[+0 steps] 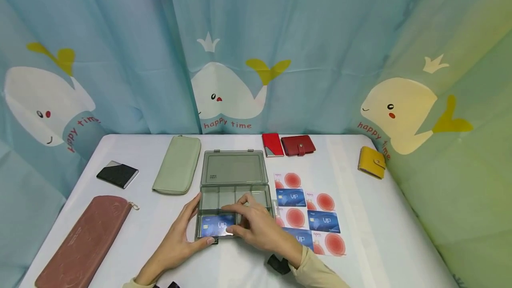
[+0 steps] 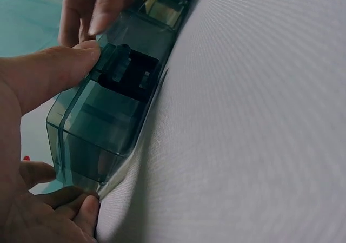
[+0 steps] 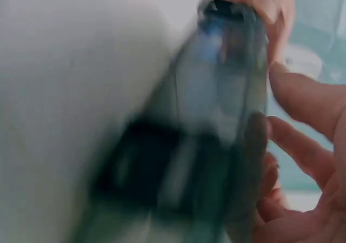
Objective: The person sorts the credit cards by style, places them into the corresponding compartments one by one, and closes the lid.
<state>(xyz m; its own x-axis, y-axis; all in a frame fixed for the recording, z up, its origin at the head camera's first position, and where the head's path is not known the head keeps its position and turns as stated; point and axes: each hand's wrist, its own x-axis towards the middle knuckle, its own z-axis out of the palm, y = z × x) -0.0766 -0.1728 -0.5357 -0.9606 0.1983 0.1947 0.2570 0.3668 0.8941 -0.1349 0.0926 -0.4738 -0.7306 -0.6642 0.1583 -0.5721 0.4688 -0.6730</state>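
Note:
A see-through grey-green plastic box (image 1: 202, 234) lies on the table with its lid (image 1: 234, 168) folded back. Its back row is split into several small compartments. A blue VIP card (image 1: 216, 225) lies in the front compartment. My left hand (image 1: 182, 239) holds the box's left end, fingers along the side and thumb at the front edge, beside the dark latch (image 2: 130, 72). Over the box's right half is my right hand (image 1: 258, 223), its thumb at the card's right end and its index finger stretched over the divider. Thumb and fingers stand apart in the right wrist view.
Blue and red-white cards (image 1: 324, 221) lie in columns right of the box. Behind are a red card case (image 1: 273, 145) and a dark red wallet (image 1: 298, 146); a yellow wallet (image 1: 372, 162) sits far right. Leftward lie a green wallet (image 1: 178, 163), black card case (image 1: 118, 174) and pink wallet (image 1: 84, 241).

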